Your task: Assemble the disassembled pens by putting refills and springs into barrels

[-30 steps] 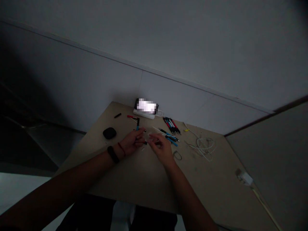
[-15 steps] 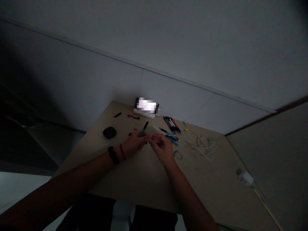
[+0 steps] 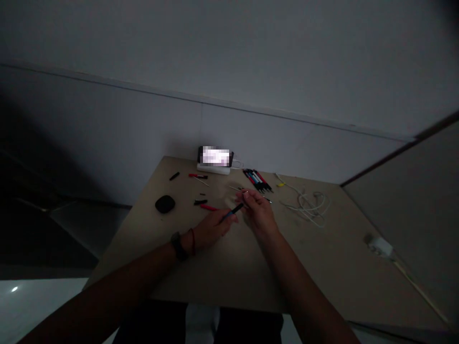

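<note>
In the dim head view my left hand [image 3: 214, 226] is closed round a blue and black pen [image 3: 233, 211], whose black end points up and to the right. Just right of it, my right hand [image 3: 261, 212] has its fingers pinched together; what they hold, if anything, is too small and dark to name. Pen refills and tips [image 3: 267, 199] show partly behind the right hand. Beyond the left hand lie a red pen barrel [image 3: 208, 207] and small black pen parts [image 3: 200, 202].
A lit phone [image 3: 215, 156] leans on a white stand at the wall. Several pens [image 3: 257, 180] lie in a row beside it. A black rounded case [image 3: 165, 204] sits left, a white cable [image 3: 304, 208] right, and a white plug [image 3: 380, 247] by the right edge.
My hands have come apart; the right moved right. The pen in my left hand has tipped from nearly upright to leaning right, and the red barrel now shows. The camera view has shifted.
</note>
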Demonstrator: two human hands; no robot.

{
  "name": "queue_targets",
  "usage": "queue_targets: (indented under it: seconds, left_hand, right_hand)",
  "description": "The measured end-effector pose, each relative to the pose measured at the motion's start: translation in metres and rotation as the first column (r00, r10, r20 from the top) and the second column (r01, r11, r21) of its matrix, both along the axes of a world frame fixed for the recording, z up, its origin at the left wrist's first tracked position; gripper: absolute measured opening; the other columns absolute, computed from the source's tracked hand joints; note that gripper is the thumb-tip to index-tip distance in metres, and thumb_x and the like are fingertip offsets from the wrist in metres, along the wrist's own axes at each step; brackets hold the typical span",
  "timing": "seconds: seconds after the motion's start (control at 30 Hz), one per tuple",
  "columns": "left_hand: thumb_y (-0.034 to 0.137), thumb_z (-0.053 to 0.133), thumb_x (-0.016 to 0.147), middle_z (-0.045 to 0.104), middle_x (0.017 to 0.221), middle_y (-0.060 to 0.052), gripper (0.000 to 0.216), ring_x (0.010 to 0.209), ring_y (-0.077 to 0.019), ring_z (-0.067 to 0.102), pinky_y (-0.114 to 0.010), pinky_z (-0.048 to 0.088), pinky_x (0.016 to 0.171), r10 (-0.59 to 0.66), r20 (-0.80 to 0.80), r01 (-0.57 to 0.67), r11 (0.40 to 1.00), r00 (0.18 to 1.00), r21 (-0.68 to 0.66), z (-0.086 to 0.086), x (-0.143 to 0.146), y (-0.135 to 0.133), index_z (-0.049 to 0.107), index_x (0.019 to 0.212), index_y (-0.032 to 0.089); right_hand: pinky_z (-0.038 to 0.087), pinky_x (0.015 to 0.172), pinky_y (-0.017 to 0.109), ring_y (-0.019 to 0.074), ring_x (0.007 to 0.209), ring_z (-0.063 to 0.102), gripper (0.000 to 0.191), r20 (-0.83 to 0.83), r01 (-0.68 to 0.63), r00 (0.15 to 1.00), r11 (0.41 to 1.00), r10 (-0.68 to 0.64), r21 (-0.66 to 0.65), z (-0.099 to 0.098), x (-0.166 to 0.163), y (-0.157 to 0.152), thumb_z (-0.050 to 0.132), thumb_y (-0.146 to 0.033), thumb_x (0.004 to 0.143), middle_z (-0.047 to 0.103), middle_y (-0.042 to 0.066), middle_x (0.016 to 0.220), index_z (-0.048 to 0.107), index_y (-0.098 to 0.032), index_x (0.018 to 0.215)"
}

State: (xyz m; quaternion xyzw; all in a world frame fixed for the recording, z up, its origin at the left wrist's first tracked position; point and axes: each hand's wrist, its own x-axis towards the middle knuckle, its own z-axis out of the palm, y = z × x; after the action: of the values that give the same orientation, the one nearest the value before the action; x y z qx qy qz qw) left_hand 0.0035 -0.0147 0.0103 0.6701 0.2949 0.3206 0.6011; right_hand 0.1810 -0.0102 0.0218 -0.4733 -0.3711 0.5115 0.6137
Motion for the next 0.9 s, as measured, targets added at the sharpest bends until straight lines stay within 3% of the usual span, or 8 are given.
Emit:
queue_targets:
  seconds: [0.13,0.37,0.6,0.9]
  left_hand:
    - [0.054,0.039,0.101,0.045,0.054,0.006,0.044,0.047,-0.0097,0.039,-0.023,0.031,0.050,0.052,-0.032,-0.052,0.999,0.998,0.000,-0.002,0.000,0.002,0.060,0.092,0.017]
    - [0.058,0.039,0.100,0.046,0.055,0.006,0.047,0.048,-0.0102,0.040,-0.024,0.032,0.051,0.045,-0.041,-0.045,0.999,0.998,0.012,-0.004,-0.002,0.006,0.060,0.093,0.017]
    - [0.062,0.042,0.098,0.045,0.056,0.006,0.049,0.049,-0.0102,0.038,-0.024,0.030,0.051,0.047,-0.035,-0.047,0.999,0.998,-0.003,0.000,-0.003,0.005,0.060,0.090,0.017]
    - [0.065,0.043,0.095,0.038,0.054,0.007,0.051,0.046,-0.0095,0.030,-0.024,0.023,0.046,0.021,0.002,-0.020,0.985,1.000,-0.171,0.008,-0.003,0.007,0.058,0.084,0.018]
  right_hand:
    - [0.060,0.076,0.031,0.0197,0.090,0.073,0.031,-0.147,-0.079,0.986,0.997,0.081,0.019,0.006,-0.001,-0.003,0.088,-0.047,0.071,0.080,0.005,0.097,0.076,-0.024,0.089]
    - [0.060,0.075,0.033,0.0210,0.089,0.074,0.029,-0.090,-0.227,0.969,0.973,0.230,0.042,0.009,-0.008,-0.006,0.084,-0.044,0.077,0.079,0.010,0.106,0.078,-0.021,0.095]
    - [0.061,0.076,0.036,0.0209,0.089,0.074,0.030,-0.082,-0.256,0.962,0.966,0.259,0.040,0.010,-0.007,-0.006,0.081,-0.046,0.079,0.079,0.009,0.100,0.076,-0.021,0.093]
    - [0.062,0.073,0.034,0.0187,0.083,0.073,0.033,-0.100,-0.236,0.966,0.971,0.238,0.034,0.008,-0.008,-0.003,0.086,-0.046,0.072,0.078,0.006,0.091,0.074,-0.019,0.087]
